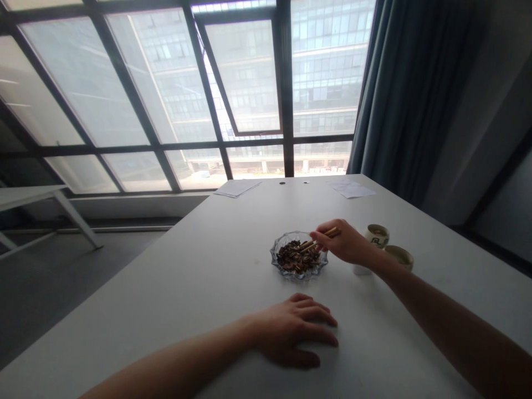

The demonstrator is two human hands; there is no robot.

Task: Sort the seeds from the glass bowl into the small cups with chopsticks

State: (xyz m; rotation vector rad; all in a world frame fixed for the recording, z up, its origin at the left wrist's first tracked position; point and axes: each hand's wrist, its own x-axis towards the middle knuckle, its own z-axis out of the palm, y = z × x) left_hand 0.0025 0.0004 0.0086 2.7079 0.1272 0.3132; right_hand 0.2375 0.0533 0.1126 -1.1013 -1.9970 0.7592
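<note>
A clear glass bowl [276,266] with a scalloped rim stands on the white table [187,288], filled with small dark brown dried pieces that I cannot name for certain. My right hand [338,241] is closed around a pair of chopsticks [328,234] at the bowl's right side. The chopstick tips reach down among the brown pieces; whether they pinch one is too small to tell. Nearer to me, my left hand [297,330] lies palm down on the tabletop, fingers spread, holding nothing.
Behind my right wrist stand a pale cup with a dark character [377,235] and a second greenish cup [399,256]. A white object [361,270] shows partly under my wrist. Papers [238,189] and another sheet [353,188] lie at the far edge, before windows.
</note>
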